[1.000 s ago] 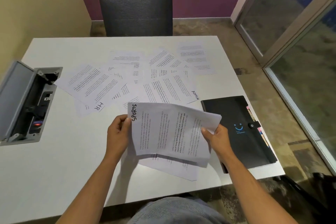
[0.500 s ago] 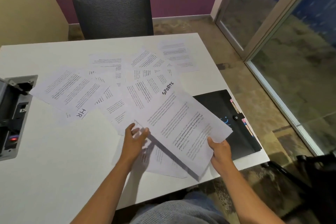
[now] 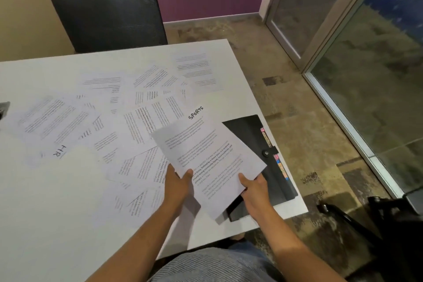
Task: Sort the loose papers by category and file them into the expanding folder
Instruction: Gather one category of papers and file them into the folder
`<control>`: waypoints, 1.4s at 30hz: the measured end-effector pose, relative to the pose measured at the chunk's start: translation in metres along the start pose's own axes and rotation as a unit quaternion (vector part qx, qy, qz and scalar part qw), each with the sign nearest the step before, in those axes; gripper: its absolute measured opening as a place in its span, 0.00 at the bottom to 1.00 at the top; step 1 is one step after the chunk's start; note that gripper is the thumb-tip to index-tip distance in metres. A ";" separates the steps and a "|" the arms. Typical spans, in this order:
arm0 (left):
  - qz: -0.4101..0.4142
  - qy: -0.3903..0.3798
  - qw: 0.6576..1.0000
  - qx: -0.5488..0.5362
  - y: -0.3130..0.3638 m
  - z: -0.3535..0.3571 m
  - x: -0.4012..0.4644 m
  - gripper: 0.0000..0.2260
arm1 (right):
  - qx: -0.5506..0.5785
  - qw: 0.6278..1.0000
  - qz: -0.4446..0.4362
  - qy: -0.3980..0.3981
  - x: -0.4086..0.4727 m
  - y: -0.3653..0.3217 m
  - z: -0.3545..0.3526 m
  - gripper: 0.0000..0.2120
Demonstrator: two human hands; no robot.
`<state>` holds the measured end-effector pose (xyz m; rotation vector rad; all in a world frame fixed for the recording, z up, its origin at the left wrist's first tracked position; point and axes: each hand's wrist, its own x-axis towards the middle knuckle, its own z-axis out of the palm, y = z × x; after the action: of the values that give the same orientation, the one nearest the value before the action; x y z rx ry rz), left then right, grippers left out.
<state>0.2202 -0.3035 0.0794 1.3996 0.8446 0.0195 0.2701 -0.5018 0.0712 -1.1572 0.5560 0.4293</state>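
Observation:
Both hands hold a small stack of printed sheets [image 3: 210, 158] above the table's near right part. The sheet under the top one is marked "SPORTS" at its far corner. My left hand [image 3: 178, 186] pinches the stack's near left edge, thumb on top. At the near right edge my right hand [image 3: 254, 190] grips it, thumb also on top. The black expanding folder [image 3: 254, 142] lies closed by its snap strap on the table's right edge, partly under the stack, coloured tabs along its right side. Several loose papers [image 3: 128, 121] lie spread over the table, one marked "HR" [image 3: 60, 150].
The white table [image 3: 45, 213] ends close on the right, beyond the folder. A dark mesh chair [image 3: 107, 14] stands behind the far edge. Glass panels [image 3: 366, 75] run along the right. A black object [image 3: 389, 231] sits on the floor at the near right.
My left hand let go of the stack, touched a sheet on the table, then came back to the stack's near left edge. The stack swung from in front of me to over the folder.

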 end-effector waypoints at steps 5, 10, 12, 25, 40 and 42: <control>-0.024 -0.002 0.998 0.066 0.000 0.019 0.016 0.19 | -0.118 0.993 0.014 -0.009 0.030 -0.030 -0.039 0.16; -0.026 -0.035 0.993 0.110 -0.003 0.031 0.028 0.21 | -0.290 0.956 -0.032 -0.043 0.057 -0.044 -0.073 0.11; -0.020 -0.053 0.991 0.124 -0.002 0.032 0.029 0.18 | -0.356 0.931 -0.059 -0.051 0.064 -0.048 -0.081 0.10; -0.056 0.062 0.935 0.343 -0.010 0.068 0.029 0.32 | -0.628 0.757 -0.173 -0.048 0.111 -0.076 -0.102 0.06; 0.128 -0.187 0.746 0.626 -0.028 0.188 0.022 0.37 | -0.802 0.542 -0.231 -0.096 0.140 -0.092 -0.082 0.18; 0.100 -0.204 0.734 0.640 -0.031 0.195 0.024 0.37 | -0.808 0.529 -0.238 -0.104 0.141 -0.093 -0.082 0.17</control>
<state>0.3261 -0.4641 0.0278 2.6450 0.2267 -0.8312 0.4205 -0.6067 0.0287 -2.8971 -0.7064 0.5569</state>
